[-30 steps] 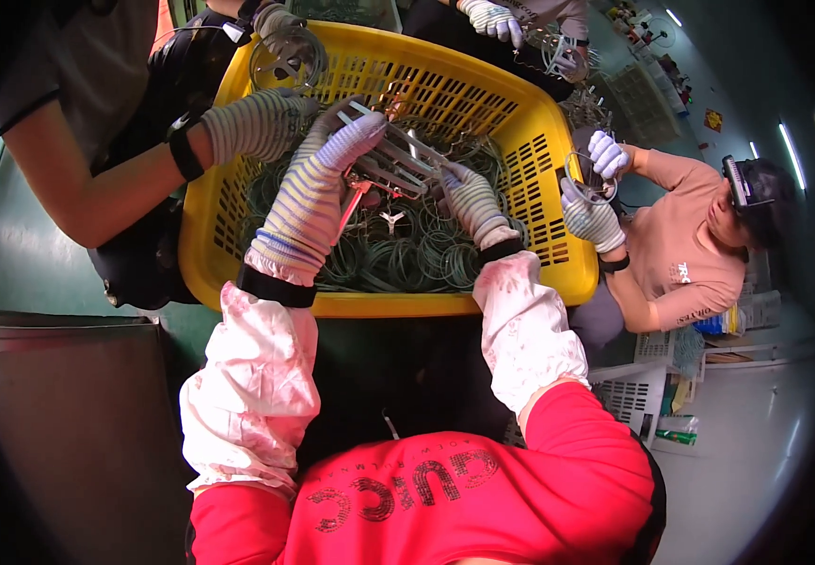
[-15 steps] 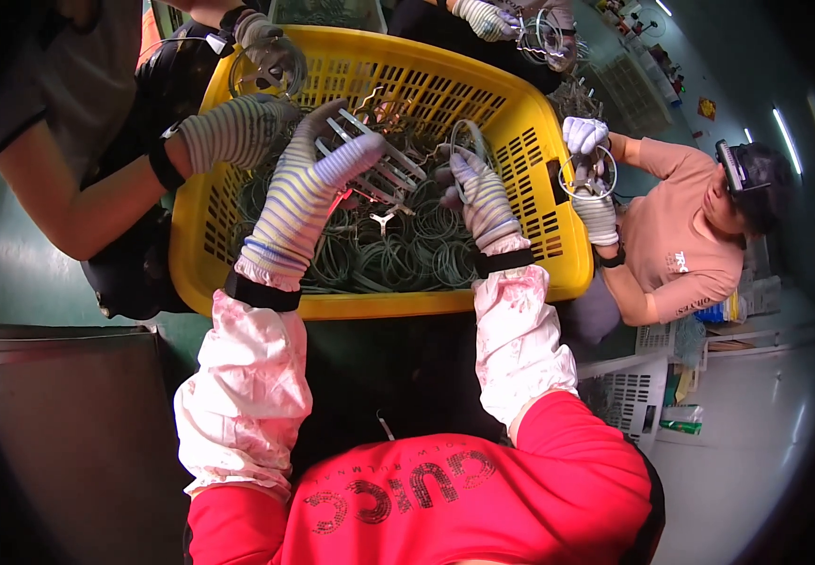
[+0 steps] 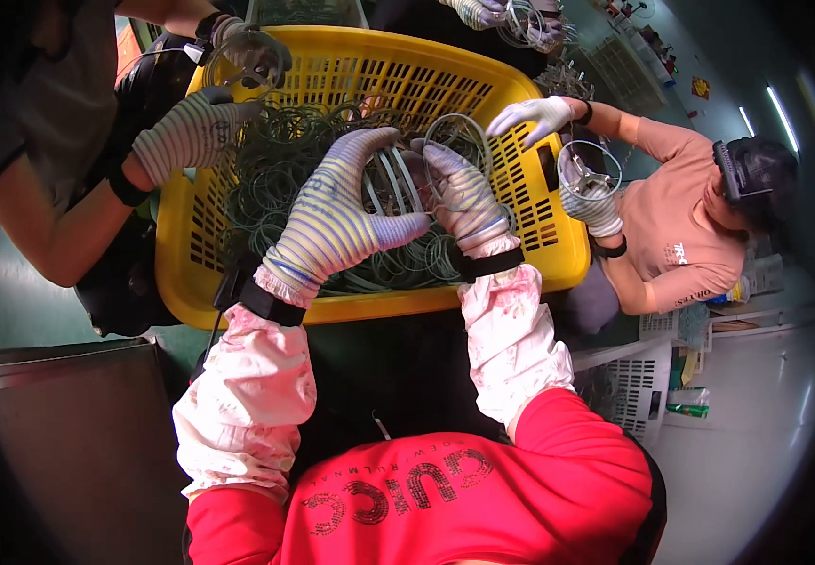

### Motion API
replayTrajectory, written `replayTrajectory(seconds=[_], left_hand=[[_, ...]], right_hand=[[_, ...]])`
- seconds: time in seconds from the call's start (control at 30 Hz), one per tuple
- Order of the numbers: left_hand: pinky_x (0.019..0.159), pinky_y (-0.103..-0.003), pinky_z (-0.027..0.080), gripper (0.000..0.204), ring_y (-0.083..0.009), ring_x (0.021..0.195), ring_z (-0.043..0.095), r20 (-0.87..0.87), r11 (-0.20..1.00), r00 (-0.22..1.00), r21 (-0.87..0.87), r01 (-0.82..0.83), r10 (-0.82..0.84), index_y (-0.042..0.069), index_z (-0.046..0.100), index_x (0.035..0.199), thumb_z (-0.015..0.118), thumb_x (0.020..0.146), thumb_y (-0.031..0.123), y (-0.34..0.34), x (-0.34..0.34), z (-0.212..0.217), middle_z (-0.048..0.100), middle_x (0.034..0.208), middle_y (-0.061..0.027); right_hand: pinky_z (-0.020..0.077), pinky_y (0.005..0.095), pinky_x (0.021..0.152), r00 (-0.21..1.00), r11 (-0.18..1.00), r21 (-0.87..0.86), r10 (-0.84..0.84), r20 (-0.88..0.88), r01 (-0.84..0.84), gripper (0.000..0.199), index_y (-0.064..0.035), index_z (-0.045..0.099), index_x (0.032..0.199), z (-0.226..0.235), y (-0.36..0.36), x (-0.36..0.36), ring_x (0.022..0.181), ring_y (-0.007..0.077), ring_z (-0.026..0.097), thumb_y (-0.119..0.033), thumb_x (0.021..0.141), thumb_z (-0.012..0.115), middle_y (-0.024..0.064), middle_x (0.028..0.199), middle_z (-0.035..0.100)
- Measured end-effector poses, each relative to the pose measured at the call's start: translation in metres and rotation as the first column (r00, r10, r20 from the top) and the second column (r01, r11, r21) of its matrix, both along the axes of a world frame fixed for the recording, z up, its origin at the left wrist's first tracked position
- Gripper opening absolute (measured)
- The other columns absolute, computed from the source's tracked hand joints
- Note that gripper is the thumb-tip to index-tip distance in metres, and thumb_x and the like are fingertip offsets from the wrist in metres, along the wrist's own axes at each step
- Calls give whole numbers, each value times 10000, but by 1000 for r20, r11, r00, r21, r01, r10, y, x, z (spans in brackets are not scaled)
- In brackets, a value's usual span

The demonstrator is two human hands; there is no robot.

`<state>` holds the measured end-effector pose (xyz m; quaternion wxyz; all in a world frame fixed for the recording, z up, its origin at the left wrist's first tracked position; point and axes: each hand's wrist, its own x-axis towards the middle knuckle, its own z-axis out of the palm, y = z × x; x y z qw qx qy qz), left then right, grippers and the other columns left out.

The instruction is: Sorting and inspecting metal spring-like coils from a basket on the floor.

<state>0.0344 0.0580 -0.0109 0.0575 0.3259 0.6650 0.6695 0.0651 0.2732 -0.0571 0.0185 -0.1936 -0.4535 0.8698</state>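
Observation:
Striped glove on, my left hand [image 3: 337, 212] is wrapped round a stack of several thin pale metal rings [image 3: 391, 184], thumb on the near side and fingers on the far side. Close against it on the right, my right hand [image 3: 466, 198], also gloved, pinches a single metal ring [image 3: 459, 116] that stands up above its fingers. My right fingertips are at the edge of the stack; whether they touch it I cannot tell. Both hands are over a yellow plastic basket [image 3: 370, 307], above a tangled pile of similar grey rings [image 3: 280, 141].
At the left, a co-worker's gloved hands [image 3: 186, 141] are at the basket's rim with a ring. Another person at the right holds a ring with a three-armed centre [image 3: 592, 179], the other hand over the basket's rim. Far back, more gloved hands [image 3: 483, 11] hold rings.
My left hand has moved right and slightly down with the stack, bringing it up to my right hand. The right-hand co-worker's free hand has moved left over the basket's rim.

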Motion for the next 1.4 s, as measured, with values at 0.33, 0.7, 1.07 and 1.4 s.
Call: replayTrajectory(seconds=[0.33, 0.7, 1.07, 1.4], left_hand=[[1026, -362, 465, 893, -277, 1185, 580, 164, 996, 983, 27, 82, -85, -26, 505, 1345, 893, 595, 266, -2, 1, 1, 572, 1275, -168], [1028, -338, 461, 912, -198, 1193, 545, 121, 996, 989, -41, 84, -79, -18, 430, 1408, 889, 647, 185, 6, 1, -3, 537, 1336, -135], [988, -327, 490, 917, -194, 1158, 563, 96, 989, 993, -129, 74, -61, -6, 435, 1416, 890, 648, 207, -6, -2, -7, 550, 1300, -122], [837, -310, 573, 896, -184, 1061, 623, 456, 983, 876, 157, 95, -157, -4, 400, 1435, 882, 702, 182, -19, -6, 11, 586, 1240, -120]], right_hand=[[602, 333, 831, 981, 983, 129, 149, -127, -133, 268, -21, 637, 1185, 13, -11, 4, 898, 208, 719, -163, 959, 662, 110, 1059, 721], [515, 233, 756, 958, 877, 480, 157, -241, -23, 253, 9, 646, 1180, -11, -10, -1, 862, 76, 619, -164, 1000, 607, 25, 1022, 695], [539, 355, 801, 983, 293, 956, 164, -85, 34, 312, -83, 691, 1182, 9, -33, 9, 873, 287, 718, -244, 920, 643, 189, 1005, 715], [547, 262, 771, 987, 817, 563, -49, -153, 127, 472, -38, 634, 1247, 14, -8, 2, 864, 141, 666, -432, 991, 593, 65, 1010, 713]])
